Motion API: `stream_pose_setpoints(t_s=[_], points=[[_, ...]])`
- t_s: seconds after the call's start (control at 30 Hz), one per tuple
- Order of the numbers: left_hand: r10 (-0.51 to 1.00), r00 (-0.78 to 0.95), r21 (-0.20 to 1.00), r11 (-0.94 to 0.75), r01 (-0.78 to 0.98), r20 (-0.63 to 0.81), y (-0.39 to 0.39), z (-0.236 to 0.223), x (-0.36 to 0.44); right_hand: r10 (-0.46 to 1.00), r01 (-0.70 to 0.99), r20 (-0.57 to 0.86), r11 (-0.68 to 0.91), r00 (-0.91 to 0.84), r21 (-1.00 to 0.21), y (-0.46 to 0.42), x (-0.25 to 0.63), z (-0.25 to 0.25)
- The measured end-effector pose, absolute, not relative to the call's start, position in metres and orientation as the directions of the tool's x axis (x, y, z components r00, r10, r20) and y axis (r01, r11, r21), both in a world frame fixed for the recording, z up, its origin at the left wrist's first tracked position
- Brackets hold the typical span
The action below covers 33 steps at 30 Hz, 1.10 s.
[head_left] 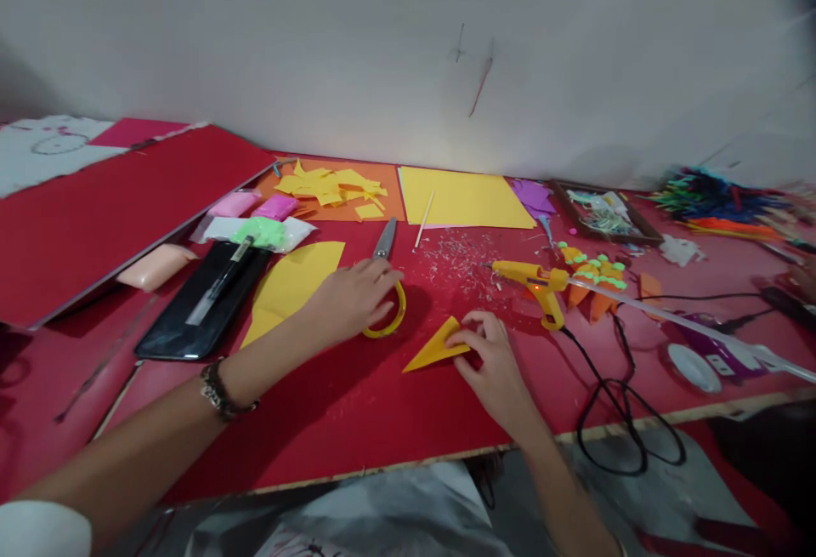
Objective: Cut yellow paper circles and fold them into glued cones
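1. Head view, center: a person's right hand (490, 357) pinches a folded yellow paper (433, 351) between thumb and fingers, its narrow point aimed left, near the front edge of a red desk (337, 417).

2. Head view, left of center: the left hand (357, 298) arches, fingers curled, over the yellow handle of a pair of scissors (401, 306), blades angled toward the wall; whether the fingers grip it, one cannot tell. A bracelet (220, 391) circles that wrist, and a cut yellow sheet (299, 276) lies just beside the hand.

3. Head view, farther left: a pen (223, 279) rests on a glossy black slab (182, 323), with pink, green and peach packets clustered around it.

4. Head view, back of the desk: yellow scraps (328, 184) lie on an orange sheet (393, 183), beside larger yellow sheets (472, 198) on which a pale stick (424, 218) partly rests. Fine clippings (456, 264) litter the surface in front.

5. Head view, right: a yellow glue gun (532, 281), its small light glowing orange, lies near the right hand, a clear rod (676, 316) at its rear and a black cable (592, 370) looping over the desk's edge. Orange pieces topped with green balls (596, 272) sit just beyond, before a brown-framed tray (643, 230) and multicolored fuzzy stems (720, 200).
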State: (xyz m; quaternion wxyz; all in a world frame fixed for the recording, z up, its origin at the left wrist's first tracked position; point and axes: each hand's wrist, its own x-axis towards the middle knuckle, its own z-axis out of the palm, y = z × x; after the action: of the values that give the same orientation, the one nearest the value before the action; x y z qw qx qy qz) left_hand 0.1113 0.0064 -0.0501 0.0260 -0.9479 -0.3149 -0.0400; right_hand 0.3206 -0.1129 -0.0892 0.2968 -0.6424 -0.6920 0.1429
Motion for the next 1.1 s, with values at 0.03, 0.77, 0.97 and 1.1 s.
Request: stream_pose_setpoints(t_s=[0.03,0.77,0.97,1.1], points=[[0.51,0.854,0.001,-0.859,0.513,0.1,0.002,-0.05,0.116,0.973,0.8,0.23,0.142,-0.006,-0.582,-0.113,0.322,-0.089],[0.179,0.978,0.094,-0.981,0.169,0.109,-0.032,-0.08,0.128,0.841,0.817,0.426,-0.032,0.333,-0.575,-0.141,0.403,-0.089],[0.258,0.961,0.106,-0.963,0.248,0.097,-0.034,-0.082,0.131,0.792,0.897,0.445,-0.28,0.417,-0.343,-0.122,0.447,-0.088],[0.276,0.955,0.119,-0.957,0.263,0.106,-0.035,-0.086,0.131,0.882,0.905,0.277,-0.294,0.38,-0.306,-0.097,0.444,-0.086]])
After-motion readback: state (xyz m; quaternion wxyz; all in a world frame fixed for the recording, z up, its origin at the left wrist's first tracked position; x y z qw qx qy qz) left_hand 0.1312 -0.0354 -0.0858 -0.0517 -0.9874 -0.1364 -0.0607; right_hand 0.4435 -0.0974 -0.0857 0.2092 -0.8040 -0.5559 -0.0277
